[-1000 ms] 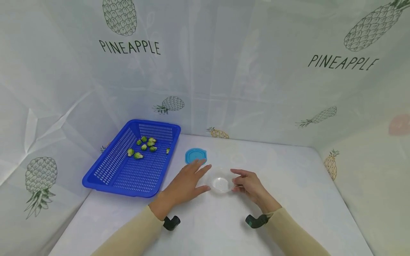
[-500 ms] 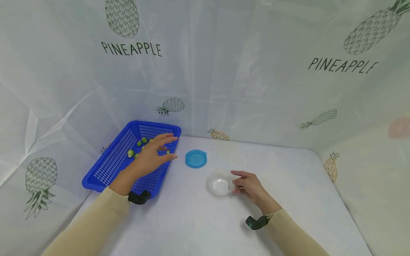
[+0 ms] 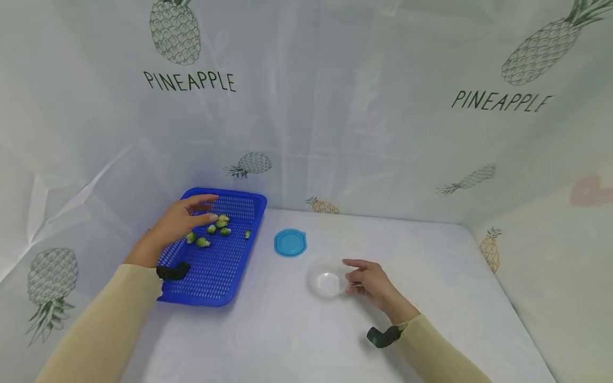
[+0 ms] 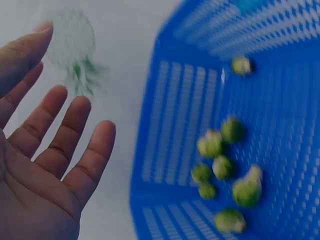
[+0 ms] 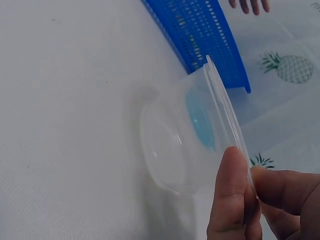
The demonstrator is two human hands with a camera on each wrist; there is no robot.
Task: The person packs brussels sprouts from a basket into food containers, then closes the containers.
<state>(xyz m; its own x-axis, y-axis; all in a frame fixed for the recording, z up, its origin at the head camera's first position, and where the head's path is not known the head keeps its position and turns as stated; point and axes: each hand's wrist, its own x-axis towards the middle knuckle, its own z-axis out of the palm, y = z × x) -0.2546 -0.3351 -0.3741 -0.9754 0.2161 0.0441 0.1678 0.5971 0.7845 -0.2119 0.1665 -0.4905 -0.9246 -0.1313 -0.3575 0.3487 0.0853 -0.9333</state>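
Note:
My right hand (image 3: 375, 284) pinches the rim of a clear plastic bowl (image 5: 167, 145) at its right side. In the right wrist view, thumb and fingers meet on that rim. Over the left side of a blue perforated basket (image 3: 206, 279), my left hand (image 3: 178, 224) hangs with its fingers spread and nothing in them. Several Brussels sprouts (image 4: 247, 192) lie inside the basket, most gathered toward its far end. In the head view the left hand overlaps part of the basket and the sprouts.
Between basket and bowl, slightly farther back, a light blue lid (image 3: 290, 242) lies flat on the white table (image 3: 282, 330). Sheeting printed with pineapples (image 3: 174, 34) stands as a wall behind and along the sides.
My left hand has moved from beside the bowl leftward to over the basket. My right hand keeps hold of the bowl in the same place. The head view has shifted slightly.

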